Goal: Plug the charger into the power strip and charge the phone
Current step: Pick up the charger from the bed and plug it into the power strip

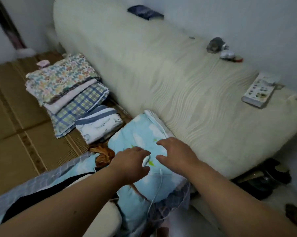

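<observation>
My left hand (130, 161) grips a small white charger plug (145, 161) over a light blue quilt (144, 134). A thin white cable (159, 183) trails from the plug down across the quilt towards me. My right hand (175, 151) hovers just to the right of the plug, fingers spread, holding nothing. The white power strip (257, 91) lies on the cream headboard top (161, 74) at the far right, well away from both hands. A dark flat object (145, 12), possibly the phone, rests at the far end of the headboard top; blur makes it uncertain.
Folded patterned cloths (67, 93) are stacked on a woven mat (12, 117) to the left. Small grey and silver items (219, 48) sit on the headboard top near the wall. Dark objects (264, 178) lie on the floor at the right.
</observation>
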### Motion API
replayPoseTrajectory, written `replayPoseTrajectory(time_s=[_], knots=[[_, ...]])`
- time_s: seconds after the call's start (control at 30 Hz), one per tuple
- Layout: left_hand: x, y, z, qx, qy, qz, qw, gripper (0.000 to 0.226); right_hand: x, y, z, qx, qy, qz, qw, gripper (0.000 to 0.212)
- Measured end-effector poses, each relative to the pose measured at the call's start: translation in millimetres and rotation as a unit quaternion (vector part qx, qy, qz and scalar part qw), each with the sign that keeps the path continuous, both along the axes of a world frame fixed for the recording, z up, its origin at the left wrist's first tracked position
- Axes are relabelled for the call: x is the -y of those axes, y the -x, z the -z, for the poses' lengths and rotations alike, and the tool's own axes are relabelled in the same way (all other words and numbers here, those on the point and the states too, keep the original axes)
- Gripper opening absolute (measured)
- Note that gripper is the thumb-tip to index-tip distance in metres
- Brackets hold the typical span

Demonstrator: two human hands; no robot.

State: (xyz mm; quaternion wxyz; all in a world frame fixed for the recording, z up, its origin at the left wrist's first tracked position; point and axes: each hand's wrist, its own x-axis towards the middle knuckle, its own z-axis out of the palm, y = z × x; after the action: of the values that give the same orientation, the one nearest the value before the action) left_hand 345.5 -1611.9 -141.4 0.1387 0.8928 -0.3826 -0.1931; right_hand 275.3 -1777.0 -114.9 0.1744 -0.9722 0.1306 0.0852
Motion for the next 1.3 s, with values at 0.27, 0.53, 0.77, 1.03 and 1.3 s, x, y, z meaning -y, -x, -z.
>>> replayPoseTrajectory(time_s=[0.27, 0.53, 0.77, 1.03, 1.3], knots=[[33, -32, 28, -0.074, -0.027, -0.220, 0.972, 0.066, 47, -114, 40, -0.070, 0.000, -0.226, 0.972, 0.057], [9, 3, 75, -0.126, -0.026, -0.374, 0.918, 0.073, 42, -140, 124, -0.194, -0.014, -0.329, 0.924, 0.068], [-3, 28, 122, -0.178, -0.016, -0.416, 0.891, 0.064, 28, -144, 206, -0.183, 0.077, -0.434, 0.879, 0.059], [11, 10, 134, -0.205, 0.002, -0.403, 0.892, 0.073, 31, -155, 181, -0.154, 0.067, -0.441, 0.882, 0.041], [57, -63, 37, -0.127, 0.143, -0.369, 0.910, 0.061, 57, -174, 8, -0.017, -0.041, -0.322, 0.946, 0.054]])
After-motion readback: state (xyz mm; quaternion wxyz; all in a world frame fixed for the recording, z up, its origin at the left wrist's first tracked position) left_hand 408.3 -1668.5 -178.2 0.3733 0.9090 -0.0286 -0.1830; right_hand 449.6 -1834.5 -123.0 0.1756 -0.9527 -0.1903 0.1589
